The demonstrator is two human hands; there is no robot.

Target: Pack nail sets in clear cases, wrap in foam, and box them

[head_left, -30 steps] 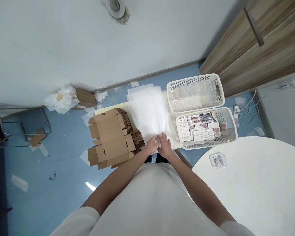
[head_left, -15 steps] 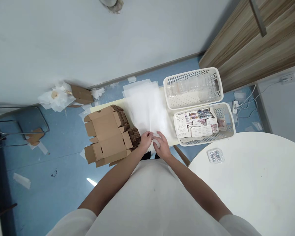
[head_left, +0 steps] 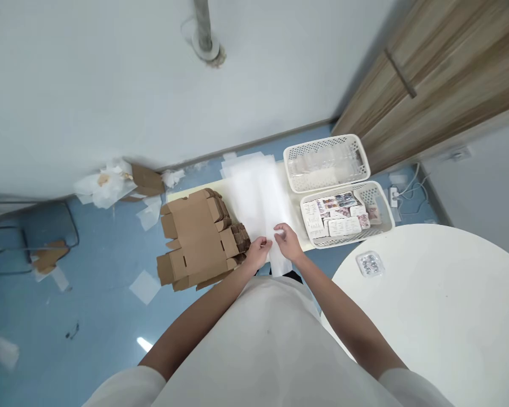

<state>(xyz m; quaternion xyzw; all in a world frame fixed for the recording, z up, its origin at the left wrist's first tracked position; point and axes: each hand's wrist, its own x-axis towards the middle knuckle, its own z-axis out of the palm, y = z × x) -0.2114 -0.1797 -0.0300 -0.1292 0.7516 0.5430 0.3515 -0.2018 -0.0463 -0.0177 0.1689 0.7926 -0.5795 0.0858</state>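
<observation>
A stack of thin white translucent sheets (head_left: 257,195) lies on a low cream table (head_left: 178,194). My left hand (head_left: 258,252) pinches the near edge of one white sheet (head_left: 279,257). My right hand (head_left: 287,242) pinches the same sheet a little to the right, and the sheet hangs over the table's front edge between the two hands. Flat brown cardboard boxes (head_left: 197,240) are piled just left of my left hand.
Two white plastic baskets stand right of the sheets: the far basket (head_left: 326,162) holds clear plastic pieces, the near basket (head_left: 348,216) holds printed cards and packets. A round white table (head_left: 441,305) at lower right carries a small clear blister pack (head_left: 370,263). Paper scraps litter the blue floor.
Both hands have drawn one sheet off the stack toward me, so its near part now hangs past the table edge. The camera view has shifted upward a little.
</observation>
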